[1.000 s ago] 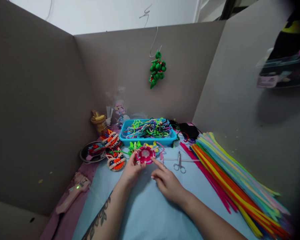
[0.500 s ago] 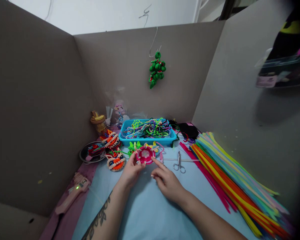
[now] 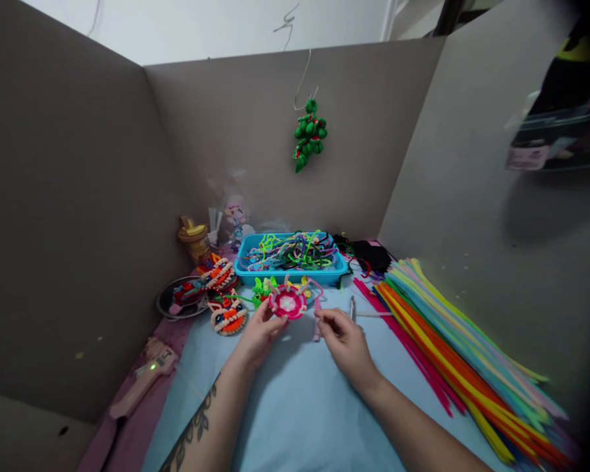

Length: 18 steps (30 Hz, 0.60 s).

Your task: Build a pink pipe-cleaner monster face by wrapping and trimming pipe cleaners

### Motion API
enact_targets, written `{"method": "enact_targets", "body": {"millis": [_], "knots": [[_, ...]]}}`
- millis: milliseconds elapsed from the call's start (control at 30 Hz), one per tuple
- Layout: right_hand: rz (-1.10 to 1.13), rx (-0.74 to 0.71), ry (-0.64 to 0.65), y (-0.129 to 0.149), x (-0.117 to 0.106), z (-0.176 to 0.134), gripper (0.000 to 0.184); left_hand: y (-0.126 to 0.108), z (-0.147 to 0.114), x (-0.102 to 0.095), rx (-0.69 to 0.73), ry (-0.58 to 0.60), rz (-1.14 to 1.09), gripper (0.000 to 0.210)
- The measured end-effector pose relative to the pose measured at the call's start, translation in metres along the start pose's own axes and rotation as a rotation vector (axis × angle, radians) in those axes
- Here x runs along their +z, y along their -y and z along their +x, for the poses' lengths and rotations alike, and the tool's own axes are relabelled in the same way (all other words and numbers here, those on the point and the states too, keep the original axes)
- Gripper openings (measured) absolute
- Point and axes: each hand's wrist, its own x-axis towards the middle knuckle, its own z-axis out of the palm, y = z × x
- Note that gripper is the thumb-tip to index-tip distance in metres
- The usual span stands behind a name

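My left hand is closed on the lower left edge of a round pink pipe-cleaner piece, with a bright pink ring and a pale centre. Pale pink ends stick up from its rim, and one loops over to the right. That loop runs down into a tightly coiled pink pipe cleaner. At the coil, the thumb and fingers of my right hand are pinched together; the coil shows above and below them. Partly behind this hand, scissors lie on the blue cloth.
Behind stands a blue tray of tangled pipe cleaners. Orange-faced figures and a bowl sit left, above a lit glue gun. Long coloured pipe cleaners fill the right. Grey panels surround the table.
My right hand has moved right, from a finger pointing at the round piece's rim to a pinch at the pink coil. The round piece has tipped slightly in my left hand.
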Motion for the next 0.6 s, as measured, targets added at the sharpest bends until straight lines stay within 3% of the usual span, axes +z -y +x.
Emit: {"method": "enact_targets", "body": {"millis": [433, 500, 600], "knots": [[-0.081, -0.116, 0.171, -0.016, 0.008, 0.004, 0.018, 0.006, -0.005, 0.003, -0.252, 0.118, 0.011, 0.034], [-0.109, -0.083, 0.159, -0.018, 0.008, 0.005, 0.018, 0.008, -0.003, 0.002, -0.188, 0.093, 0.200, 0.032], [-0.121, -0.010, 0.111, -0.023, 0.007, 0.008, 0.016, 0.009, 0.002, -0.004, 0.042, -0.098, 0.527, 0.035]]}}
